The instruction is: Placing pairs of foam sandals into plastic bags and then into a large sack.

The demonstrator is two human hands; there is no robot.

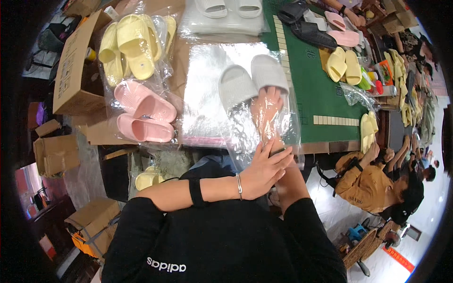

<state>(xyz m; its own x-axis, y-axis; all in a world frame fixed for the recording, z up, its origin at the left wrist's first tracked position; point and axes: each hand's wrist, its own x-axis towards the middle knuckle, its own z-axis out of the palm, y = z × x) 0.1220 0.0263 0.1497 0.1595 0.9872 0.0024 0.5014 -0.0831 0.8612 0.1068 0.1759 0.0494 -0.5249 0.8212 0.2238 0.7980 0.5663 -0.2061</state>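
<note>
A pair of light grey slippers [270, 73] lies inside a clear plastic bag [293, 118] at the table's near edge. My right hand [267, 111] reaches into this bag, its fingers stretched out and touching the right slipper at the strap opening. Plastic glare blurs part of that hand. Across my right wrist lies my left hand [270, 170], fingers spread, next to the bag's mouth. Whether its fingertips pinch the bag edge is hard to see. Beneath the slippers is a stack of clear bags [203, 89].
Bagged pink slippers [146, 111] and yellow slippers [137, 45] sit at left, beside an open cardboard box [78, 70]. White slippers [212, 8] lie at the far side. Black slippers [311, 34] and more yellow slippers [344, 64] rest on the green mat [306, 94]. A co-worker [373, 186] sits at right.
</note>
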